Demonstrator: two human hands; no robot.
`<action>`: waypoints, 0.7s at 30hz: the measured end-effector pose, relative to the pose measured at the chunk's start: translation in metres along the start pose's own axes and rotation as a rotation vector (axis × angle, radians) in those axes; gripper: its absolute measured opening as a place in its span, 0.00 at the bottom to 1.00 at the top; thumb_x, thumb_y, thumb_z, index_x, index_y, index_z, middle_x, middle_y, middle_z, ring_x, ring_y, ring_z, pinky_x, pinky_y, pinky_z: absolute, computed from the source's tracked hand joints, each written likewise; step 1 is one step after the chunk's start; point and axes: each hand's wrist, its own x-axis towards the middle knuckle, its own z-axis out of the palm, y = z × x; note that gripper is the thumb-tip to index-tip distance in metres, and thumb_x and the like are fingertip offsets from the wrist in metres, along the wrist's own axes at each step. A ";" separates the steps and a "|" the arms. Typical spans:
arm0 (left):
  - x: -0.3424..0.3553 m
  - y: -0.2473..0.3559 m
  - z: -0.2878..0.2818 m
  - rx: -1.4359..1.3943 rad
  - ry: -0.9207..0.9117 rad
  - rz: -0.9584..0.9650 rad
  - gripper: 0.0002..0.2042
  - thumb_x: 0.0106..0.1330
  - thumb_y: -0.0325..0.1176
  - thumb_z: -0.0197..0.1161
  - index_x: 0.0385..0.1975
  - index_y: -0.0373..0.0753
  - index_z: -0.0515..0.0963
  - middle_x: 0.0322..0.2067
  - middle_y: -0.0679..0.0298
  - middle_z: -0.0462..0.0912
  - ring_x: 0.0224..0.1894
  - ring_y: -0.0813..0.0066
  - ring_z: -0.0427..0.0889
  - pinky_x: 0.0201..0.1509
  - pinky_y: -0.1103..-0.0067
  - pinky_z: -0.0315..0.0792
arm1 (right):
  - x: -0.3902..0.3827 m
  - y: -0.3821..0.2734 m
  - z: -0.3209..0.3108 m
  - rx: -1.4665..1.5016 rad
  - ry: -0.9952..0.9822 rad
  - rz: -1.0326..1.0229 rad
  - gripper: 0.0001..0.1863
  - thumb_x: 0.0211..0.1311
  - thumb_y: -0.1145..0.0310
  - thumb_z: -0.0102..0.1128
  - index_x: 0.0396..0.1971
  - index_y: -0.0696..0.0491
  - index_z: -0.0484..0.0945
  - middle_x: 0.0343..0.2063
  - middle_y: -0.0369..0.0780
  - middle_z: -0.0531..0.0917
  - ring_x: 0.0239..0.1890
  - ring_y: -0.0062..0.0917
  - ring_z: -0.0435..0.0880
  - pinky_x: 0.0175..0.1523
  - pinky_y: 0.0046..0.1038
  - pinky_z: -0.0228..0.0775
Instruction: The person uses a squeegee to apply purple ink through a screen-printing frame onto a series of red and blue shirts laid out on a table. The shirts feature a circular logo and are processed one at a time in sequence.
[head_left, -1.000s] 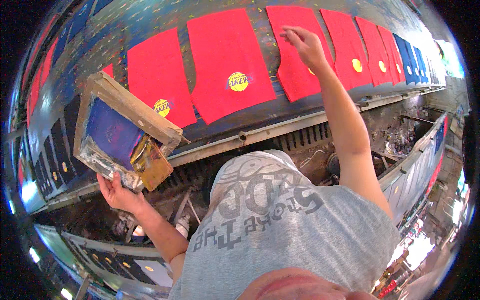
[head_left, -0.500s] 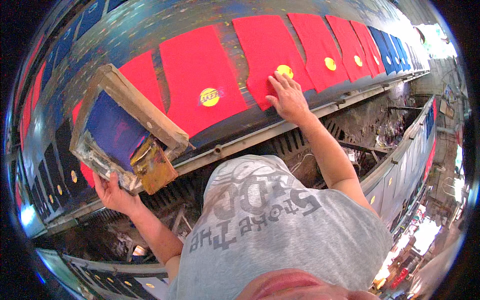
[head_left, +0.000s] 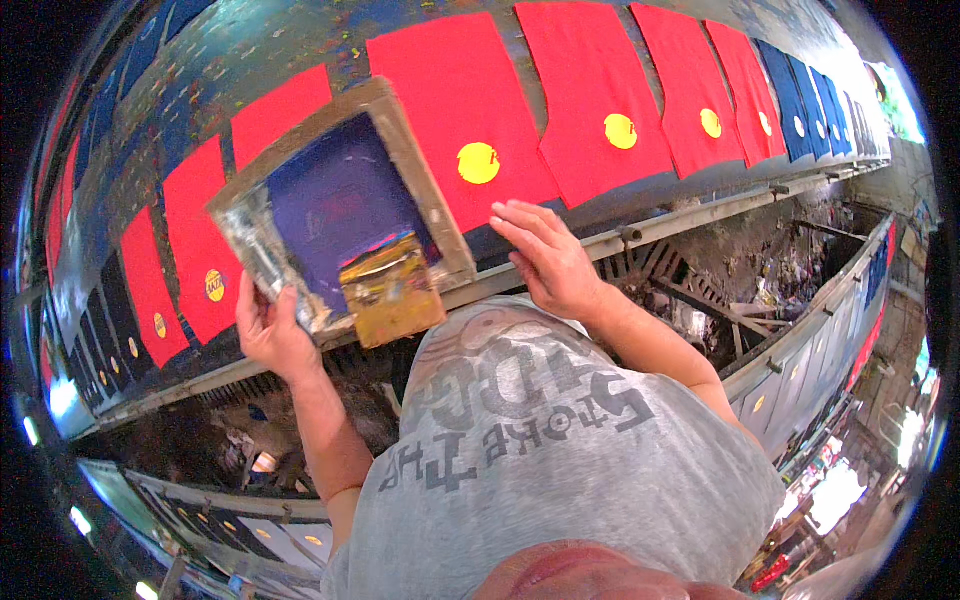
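Observation:
My left hand (head_left: 277, 330) grips the near left corner of a wooden screen-printing frame (head_left: 425, 170), fingers closed around its edge. The frame is tilted above the table, with a dark blue mesh (head_left: 335, 190) stretched in it. A paint-stained squeegee (head_left: 395, 300) leans inside against the near side. My right hand (head_left: 548, 258) hovers by the table edge, fingers stretched and holding nothing. Just beyond it lies a red cloth panel (head_left: 450, 80) bearing a yellow disc (head_left: 478, 163) with a small dark mark. The frame hides part of the red panels behind it.
More red panels (head_left: 590, 90) with yellow discs lie in a row along the long table (head_left: 350, 40); dark blue pieces (head_left: 785, 100) follow at the far right. A metal rail (head_left: 680, 222) edges the table. Behind me, another long table (head_left: 800, 340) holds grey pieces.
The screen frame has moved right along the row of panels, still in my left hand. My right hand has left the red panel it was touching and drawn back toward me.

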 end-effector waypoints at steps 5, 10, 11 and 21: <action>-0.017 0.019 0.010 0.089 0.014 -0.047 0.31 0.68 0.10 0.70 0.73 0.23 0.76 0.65 0.48 0.86 0.61 0.65 0.88 0.69 0.69 0.82 | 0.030 0.024 -0.011 -0.444 -0.199 -0.045 0.44 0.72 0.43 0.70 0.78 0.56 0.73 0.81 0.50 0.70 0.85 0.51 0.63 0.86 0.53 0.56; -0.015 0.034 -0.013 0.101 0.091 -0.044 0.30 0.67 0.10 0.69 0.72 0.24 0.77 0.62 0.49 0.89 0.59 0.65 0.89 0.68 0.69 0.82 | 0.039 0.033 -0.004 -0.495 -0.251 -0.010 0.44 0.71 0.43 0.72 0.78 0.56 0.74 0.80 0.48 0.72 0.85 0.51 0.64 0.86 0.54 0.57; -0.016 0.035 -0.013 0.111 0.087 -0.023 0.30 0.68 0.10 0.69 0.72 0.24 0.77 0.62 0.49 0.89 0.59 0.65 0.89 0.68 0.69 0.82 | 0.034 0.033 -0.006 -0.406 -0.191 -0.049 0.43 0.71 0.45 0.72 0.78 0.56 0.74 0.80 0.48 0.72 0.84 0.51 0.64 0.86 0.54 0.58; -0.055 -0.003 0.108 -0.032 -0.151 -0.049 0.33 0.67 0.14 0.74 0.74 0.27 0.77 0.67 0.54 0.83 0.60 0.68 0.89 0.61 0.74 0.86 | -0.030 0.008 -0.028 0.570 0.102 0.333 0.44 0.77 0.60 0.69 0.85 0.62 0.61 0.83 0.53 0.67 0.85 0.44 0.65 0.87 0.45 0.53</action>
